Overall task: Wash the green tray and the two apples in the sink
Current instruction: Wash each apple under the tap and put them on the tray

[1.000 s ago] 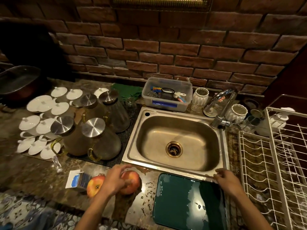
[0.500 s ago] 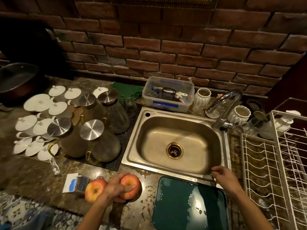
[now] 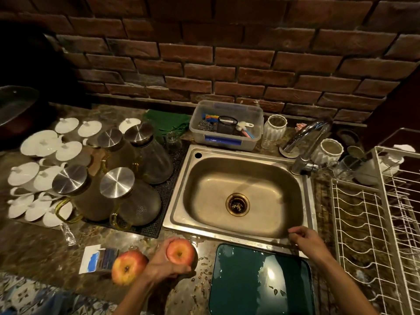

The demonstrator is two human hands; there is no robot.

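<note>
My left hand (image 3: 162,263) grips a red-yellow apple (image 3: 180,252) just above the wet counter, in front of the sink's near left corner. A second apple (image 3: 128,267) lies on the counter right beside that hand, to its left. The dark green tray (image 3: 241,283) lies flat and wet on the counter in front of the sink, to the right of the apples. My right hand (image 3: 305,239) hovers over the sink's front rim, above the tray's far right corner, fingers loosely curled and holding nothing. The steel sink (image 3: 204,221) has nothing in its basin.
Glass jugs (image 3: 134,201) with steel lids and several white lids (image 3: 41,142) crowd the counter left of the sink. A white wire dish rack (image 3: 372,228) stands at the right. Behind the sink are the tap (image 3: 306,144) and a plastic tub (image 3: 227,126). A small card (image 3: 92,259) lies left of the apples.
My left hand has closed round the right apple and lifted it slightly, turning its stem end up. My right hand has risen off the tray's corner to the sink rim.
</note>
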